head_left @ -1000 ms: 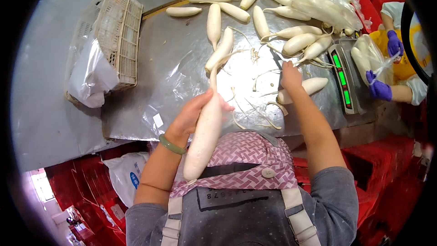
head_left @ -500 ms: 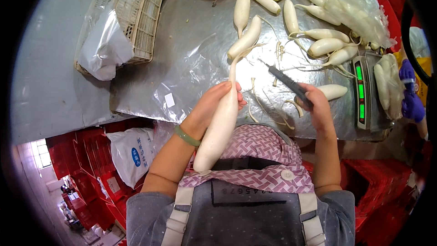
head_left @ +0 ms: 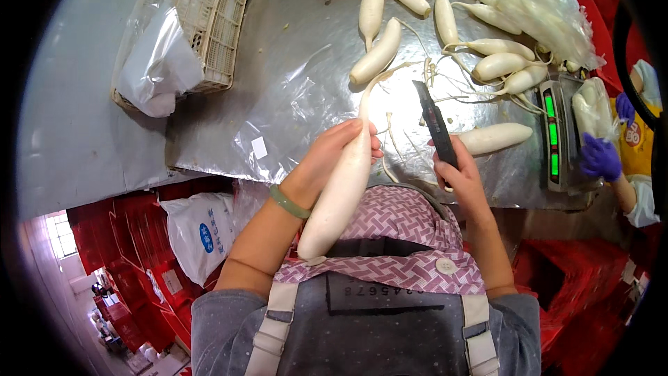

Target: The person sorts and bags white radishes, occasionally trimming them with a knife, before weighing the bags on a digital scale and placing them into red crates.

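Note:
My left hand [head_left: 339, 151] is closed round the neck of a large white radish [head_left: 339, 198]. Its thick end rests toward my apron and its thin root points away over the metal table. In my right hand [head_left: 460, 170] is a dark utility knife [head_left: 436, 125], blade out and pointing away, a short gap to the right of the root. Just beyond the root lie another white radish [head_left: 376, 53] and several cut root ends [head_left: 428, 69]. One more white radish [head_left: 495, 138] lies to the right, behind my right hand.
Several white radishes [head_left: 502, 47] and a clear plastic bag [head_left: 543, 7] are at the far right of the metal table [head_left: 285, 63]. A scale with green lights [head_left: 552, 136] stands right, where a co-worker's purple-gloved hand [head_left: 600, 157] reaches in. A plastic crate [head_left: 216, 28] stands far left.
My right hand has moved left with the knife, bringing the blade closer to the root, and the knife points more upright. The co-worker's gloved hand has shifted toward the scale.

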A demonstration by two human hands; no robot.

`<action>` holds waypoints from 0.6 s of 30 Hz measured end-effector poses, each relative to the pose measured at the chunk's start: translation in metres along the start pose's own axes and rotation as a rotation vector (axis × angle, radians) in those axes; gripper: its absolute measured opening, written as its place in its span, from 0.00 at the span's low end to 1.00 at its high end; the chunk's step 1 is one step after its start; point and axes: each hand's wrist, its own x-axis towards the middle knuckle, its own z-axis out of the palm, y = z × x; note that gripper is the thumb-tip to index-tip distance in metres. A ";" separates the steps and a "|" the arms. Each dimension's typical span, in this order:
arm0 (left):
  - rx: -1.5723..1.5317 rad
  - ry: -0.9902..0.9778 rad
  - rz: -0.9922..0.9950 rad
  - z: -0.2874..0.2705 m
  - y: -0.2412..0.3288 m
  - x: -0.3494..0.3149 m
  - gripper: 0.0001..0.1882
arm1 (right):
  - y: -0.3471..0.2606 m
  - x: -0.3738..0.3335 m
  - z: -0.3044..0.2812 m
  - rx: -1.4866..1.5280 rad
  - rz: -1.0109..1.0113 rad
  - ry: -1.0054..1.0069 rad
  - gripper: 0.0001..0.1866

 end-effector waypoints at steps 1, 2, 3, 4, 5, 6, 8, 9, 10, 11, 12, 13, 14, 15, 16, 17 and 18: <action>0.017 0.009 0.003 0.002 0.000 -0.001 0.14 | 0.005 0.002 0.004 -0.225 -0.194 0.058 0.20; 0.005 -0.008 -0.002 0.001 -0.001 -0.002 0.14 | 0.012 0.007 0.007 -0.449 -0.387 0.117 0.18; -0.008 -0.030 -0.006 -0.001 -0.003 -0.001 0.14 | 0.015 0.009 0.011 -0.678 -0.583 0.181 0.17; -0.020 -0.053 -0.011 -0.001 -0.004 0.000 0.14 | 0.011 0.007 0.015 -0.736 -0.506 0.186 0.16; -0.025 -0.065 -0.013 -0.001 -0.004 -0.001 0.14 | 0.010 0.009 0.018 -0.765 -0.538 0.217 0.16; -0.031 -0.078 -0.017 0.000 -0.005 -0.001 0.14 | 0.008 0.013 0.019 -0.795 -0.568 0.250 0.16; -0.034 -0.098 -0.023 0.003 -0.006 -0.001 0.14 | 0.005 0.018 0.018 -0.821 -0.592 0.281 0.15; -0.029 -0.102 -0.023 0.005 -0.006 -0.001 0.14 | 0.004 0.019 0.016 -0.828 -0.583 0.271 0.15; -0.025 -0.105 -0.022 0.006 -0.007 -0.002 0.14 | 0.003 0.020 0.015 -0.836 -0.574 0.260 0.15; -0.013 -0.112 -0.019 0.008 -0.007 -0.002 0.14 | 0.002 0.020 0.014 -0.844 -0.565 0.248 0.15; -0.003 -0.118 -0.015 0.009 -0.007 -0.003 0.14 | 0.001 0.020 0.014 -0.842 -0.556 0.240 0.15; 0.007 -0.124 -0.011 0.011 -0.006 -0.004 0.14 | -0.001 0.020 0.014 -0.841 -0.547 0.231 0.14; 0.008 -0.128 -0.016 0.012 -0.006 -0.005 0.14 | -0.002 0.020 0.014 -0.840 -0.539 0.221 0.14; 0.009 -0.136 -0.022 0.015 -0.005 -0.006 0.14 | 0.001 0.022 0.012 -0.847 -0.512 0.216 0.13; 0.009 -0.142 -0.029 0.017 -0.005 -0.008 0.14 | 0.011 0.026 0.008 -0.854 -0.482 0.209 0.13; 0.014 -0.188 -0.017 0.020 -0.004 -0.011 0.14 | 0.022 0.030 0.002 -0.861 -0.453 0.201 0.13; 0.019 -0.230 -0.012 0.023 -0.003 -0.015 0.14 | 0.041 0.032 -0.011 -0.917 -0.341 0.161 0.13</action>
